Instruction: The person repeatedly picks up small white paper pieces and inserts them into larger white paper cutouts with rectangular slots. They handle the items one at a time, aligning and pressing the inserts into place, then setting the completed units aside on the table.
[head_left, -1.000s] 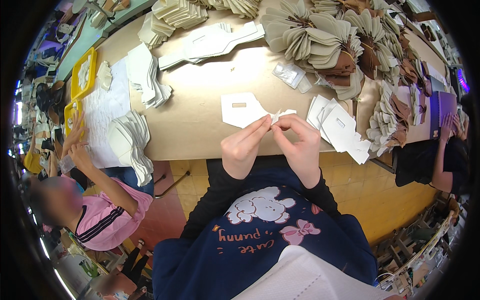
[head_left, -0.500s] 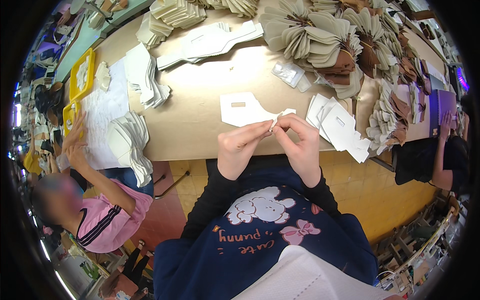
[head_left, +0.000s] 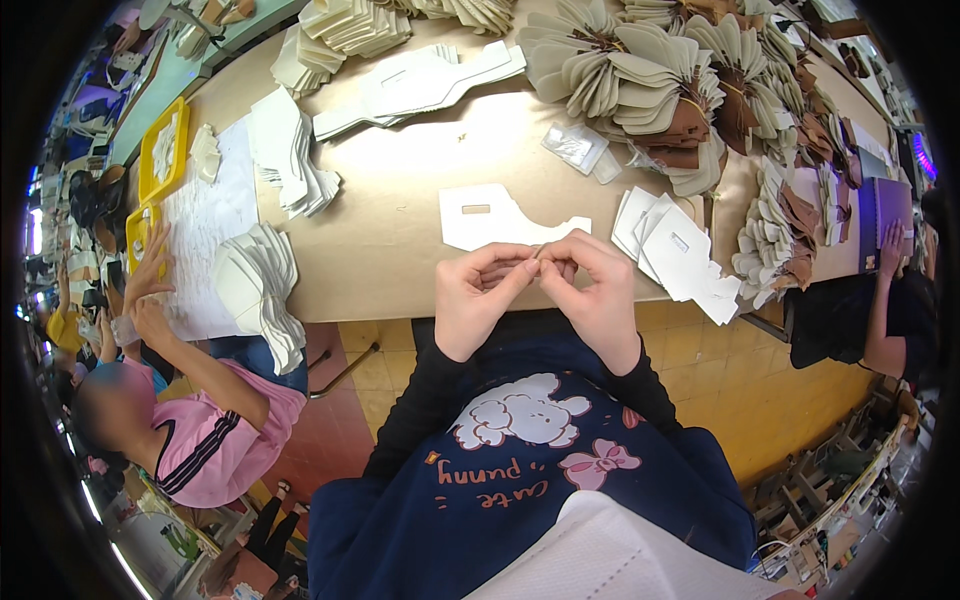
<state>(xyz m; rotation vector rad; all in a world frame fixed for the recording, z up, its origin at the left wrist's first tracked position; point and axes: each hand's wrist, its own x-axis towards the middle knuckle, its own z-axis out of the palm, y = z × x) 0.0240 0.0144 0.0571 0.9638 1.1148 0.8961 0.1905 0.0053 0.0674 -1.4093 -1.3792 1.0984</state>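
My left hand (head_left: pixel 478 295) and my right hand (head_left: pixel 592 300) meet at the fingertips above the table's near edge. Both are closed in a pinch, and whatever lies between the fingers is too small and hidden to name. Just beyond them a flat white cut piece (head_left: pixel 485 215) with a small rectangular slot lies on the table, its narrow curved end reaching right behind my fingers. To the right of my right hand sits a fanned stack of similar white slotted pieces (head_left: pixel 672 250).
White cut-piece stacks (head_left: pixel 258 285) stand to the left, with yellow trays (head_left: pixel 163 150) beyond. Beige and brown bundles (head_left: pixel 660 80) crowd the far right, near a small clear plastic packet (head_left: pixel 578 148). A person in pink (head_left: pixel 225 430) works at my left; another person's hand (head_left: pixel 893 245) is at the right.
My left fingers have curled from straight into a pinch against the right fingertips. The whitish bit seen between them is now hidden. The white piece on the table stays put.
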